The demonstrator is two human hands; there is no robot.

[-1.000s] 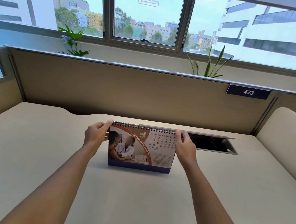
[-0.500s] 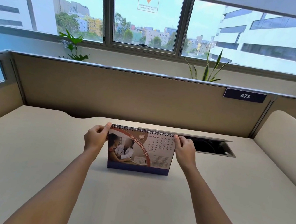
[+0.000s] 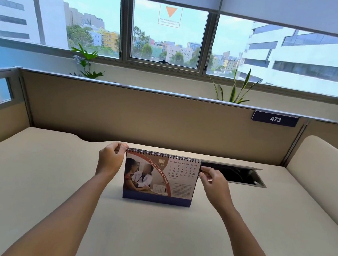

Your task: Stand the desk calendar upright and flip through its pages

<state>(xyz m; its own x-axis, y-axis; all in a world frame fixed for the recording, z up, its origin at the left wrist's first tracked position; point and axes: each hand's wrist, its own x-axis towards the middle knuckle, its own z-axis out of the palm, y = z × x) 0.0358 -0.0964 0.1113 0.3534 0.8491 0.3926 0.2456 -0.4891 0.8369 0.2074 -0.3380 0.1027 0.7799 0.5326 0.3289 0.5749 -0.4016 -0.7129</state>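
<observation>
The spiral-bound desk calendar (image 3: 160, 180) stands upright on the beige desk (image 3: 150, 232), its June page with a photo and date grid facing me. My left hand (image 3: 110, 159) pinches the top left corner at the spiral. My right hand (image 3: 213, 182) pinches the right edge of the front page a little below the top corner, thumb and forefinger together on the sheet.
An open cable hatch (image 3: 233, 174) with a raised metal lid lies in the desk just behind the right hand. A tan partition (image 3: 154, 117) with a "473" plate (image 3: 275, 119) closes the back. A cream divider (image 3: 325, 174) stands on the right.
The right hand has slid down from the top right corner to the page's right edge. The left hand keeps its hold. The view has drawn closer to the calendar.
</observation>
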